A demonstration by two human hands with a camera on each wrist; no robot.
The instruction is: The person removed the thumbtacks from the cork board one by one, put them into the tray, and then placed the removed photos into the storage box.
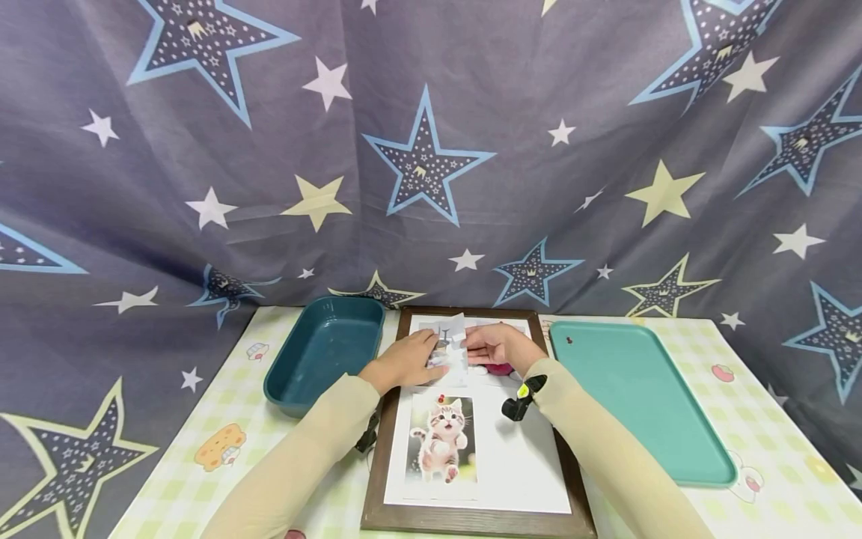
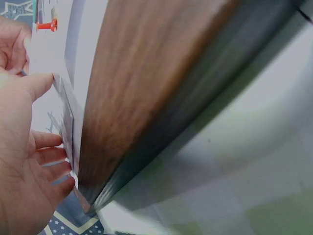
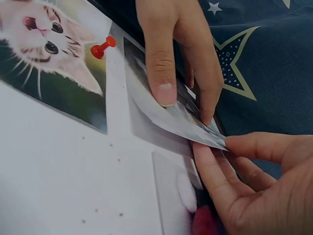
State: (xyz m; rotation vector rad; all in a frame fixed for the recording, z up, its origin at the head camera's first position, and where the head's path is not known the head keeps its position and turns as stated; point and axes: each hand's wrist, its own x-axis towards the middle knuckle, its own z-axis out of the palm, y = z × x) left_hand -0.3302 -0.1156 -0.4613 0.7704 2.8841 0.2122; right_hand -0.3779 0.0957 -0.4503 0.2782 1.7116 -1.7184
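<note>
A white board (image 1: 521, 468) in a brown wooden frame (image 1: 478, 522) lies on the table. On its near left part is a kitten photo (image 1: 442, 442), with a red push pin (image 3: 103, 47) at its top edge. My left hand (image 1: 404, 361) rests its thumb and fingertips on a loose greyish photo (image 3: 171, 122) at the far left of the board. The right hand (image 1: 498, 346) pinches that photo's edge between thumb and fingers, lifting it slightly. Partly behind the right hand is another photo (image 3: 173, 188) with a dark pink shape.
A dark blue basin (image 1: 281, 406) stands left of the frame. To the right lies a teal tray (image 1: 640, 404), with a small red push pin (image 1: 569, 340) in its far left corner. A checked cloth (image 1: 182, 486) covers the table, and a starry curtain (image 1: 512, 209) hangs behind.
</note>
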